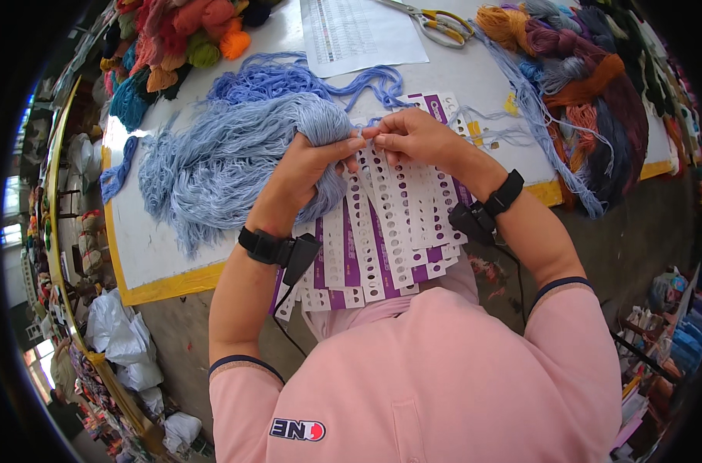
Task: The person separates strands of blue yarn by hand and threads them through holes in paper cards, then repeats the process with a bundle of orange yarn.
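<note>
Yarn in a large, loose, pale-blue skein (227,154) lies on the white table with yellow-edged borders (146,258), left of centre. Its right end meets the left hand (325,158), whose thumb and fingers are drawn in close together; whether they grip the skein or only touch it, I cannot tell. The right hand (412,140) is just beside it, fingers bent and fingertips gathered near the left thumb. Anything pinched between the tips is too small to make out.

Below both hands, long white-and-purple cards with rows of round holes (378,255) fan out over the near edge, between the forearms. Just beyond the skein sits a tangle of periwinkle-blue yarn (266,83), trailing right toward the hands. A white printed paper sheet (358,38) lies at the far side, with yellow-handled metal scissors (447,29) to its right. Multicoloured yarn bundles (189,35) fill the far left; a heap of orange, maroon and dark yarn (578,89) covers the right.
</note>
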`<state>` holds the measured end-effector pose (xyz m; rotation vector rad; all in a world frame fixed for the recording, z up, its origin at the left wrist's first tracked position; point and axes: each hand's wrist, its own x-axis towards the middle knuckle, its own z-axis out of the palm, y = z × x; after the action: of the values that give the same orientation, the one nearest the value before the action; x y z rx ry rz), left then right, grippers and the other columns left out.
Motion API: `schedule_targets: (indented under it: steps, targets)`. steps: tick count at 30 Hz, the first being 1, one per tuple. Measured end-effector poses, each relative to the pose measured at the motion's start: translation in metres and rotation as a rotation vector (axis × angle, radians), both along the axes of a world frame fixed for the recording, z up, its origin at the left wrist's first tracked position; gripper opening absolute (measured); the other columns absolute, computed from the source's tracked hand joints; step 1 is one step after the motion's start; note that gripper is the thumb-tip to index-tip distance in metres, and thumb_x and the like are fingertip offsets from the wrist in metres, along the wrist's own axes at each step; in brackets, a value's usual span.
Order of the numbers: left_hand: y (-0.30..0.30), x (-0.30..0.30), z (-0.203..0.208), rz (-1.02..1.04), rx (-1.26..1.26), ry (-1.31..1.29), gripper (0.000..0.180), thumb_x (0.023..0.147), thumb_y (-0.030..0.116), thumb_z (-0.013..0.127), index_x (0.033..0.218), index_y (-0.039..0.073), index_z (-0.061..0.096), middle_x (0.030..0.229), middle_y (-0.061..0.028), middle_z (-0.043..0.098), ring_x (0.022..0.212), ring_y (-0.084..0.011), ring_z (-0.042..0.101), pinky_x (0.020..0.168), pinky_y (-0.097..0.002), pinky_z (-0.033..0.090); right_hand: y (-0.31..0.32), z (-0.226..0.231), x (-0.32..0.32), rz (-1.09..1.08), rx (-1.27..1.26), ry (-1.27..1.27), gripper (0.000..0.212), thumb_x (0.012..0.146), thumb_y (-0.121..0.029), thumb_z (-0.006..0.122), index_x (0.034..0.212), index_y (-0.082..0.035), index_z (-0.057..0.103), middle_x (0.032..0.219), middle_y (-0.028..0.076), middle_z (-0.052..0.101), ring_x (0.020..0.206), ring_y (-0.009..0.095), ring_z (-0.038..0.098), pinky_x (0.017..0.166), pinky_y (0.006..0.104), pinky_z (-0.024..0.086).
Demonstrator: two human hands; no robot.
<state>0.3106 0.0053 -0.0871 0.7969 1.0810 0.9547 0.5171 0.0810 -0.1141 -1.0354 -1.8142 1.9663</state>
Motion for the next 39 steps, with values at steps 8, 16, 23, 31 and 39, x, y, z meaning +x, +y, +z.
schedule_targets:
  steps: [8, 16, 23, 31, 39]
  targets:
    - [0.005, -0.002, -0.020, -0.184, 0.119, 0.271, 0.017, 0.084, 0.006, 0.071, 0.099, 0.003, 0.067, 0.085, -0.0020, 0.066, 0.067, -0.0069, 0.057, 0.058, -0.0221, 0.043, -0.002, -0.002, -0.014, 0.002, 0.132, -0.074, 0.018, 0.097, -0.013, 0.057, 0.086, -0.001, 0.064, 0.067, 0.003, 0.065, 0.058, 0.007, 0.062, 0.053, 0.0201, 0.048]
    - [-0.003, -0.234, 0.017, 0.458, 0.047, -0.179, 0.025, 0.087, 0.004, 0.065, 0.108, -0.008, 0.061, 0.079, -0.0028, 0.058, 0.065, -0.0069, 0.053, 0.058, -0.0210, 0.044, -0.006, 0.009, -0.011, 0.013, 0.324, -0.189, 0.019, 0.095, -0.011, 0.056, 0.084, 0.003, 0.064, 0.068, 0.007, 0.069, 0.055, 0.010, 0.064, 0.053, 0.0241, 0.052]
    - [-0.009, -0.222, 0.056, 0.450, 0.165, -0.088, 0.027, 0.091, 0.009, 0.063, 0.113, -0.006, 0.062, 0.101, -0.0131, 0.068, 0.076, -0.0096, 0.060, 0.070, -0.0226, 0.052, 0.013, -0.006, 0.007, 0.061, -0.026, -0.023, 0.027, 0.097, -0.012, 0.053, 0.119, 0.001, 0.062, 0.094, 0.008, 0.071, 0.068, 0.012, 0.069, 0.057, 0.0215, 0.052]
    - [-0.005, -0.008, -0.028, 0.277, -0.172, -0.635, 0.033, 0.096, 0.013, 0.058, 0.122, -0.006, 0.057, 0.119, -0.0179, 0.063, 0.110, -0.0255, 0.062, 0.090, -0.0324, 0.054, 0.001, 0.004, -0.009, 0.012, 0.162, 0.054, 0.040, 0.097, -0.013, 0.055, 0.136, -0.007, 0.052, 0.105, 0.006, 0.065, 0.073, 0.011, 0.067, 0.060, 0.0205, 0.051]
    - [-0.008, 0.000, -0.019, 0.143, -0.091, -0.577, 0.033, 0.098, 0.015, 0.054, 0.123, -0.006, 0.056, 0.116, -0.0144, 0.063, 0.107, -0.0207, 0.062, 0.093, -0.0322, 0.051, -0.036, 0.017, -0.046, -0.182, -0.262, 0.263, 0.013, 0.090, -0.014, 0.067, 0.092, -0.001, 0.065, 0.076, 0.001, 0.060, 0.067, 0.007, 0.054, 0.057, 0.0216, 0.042]
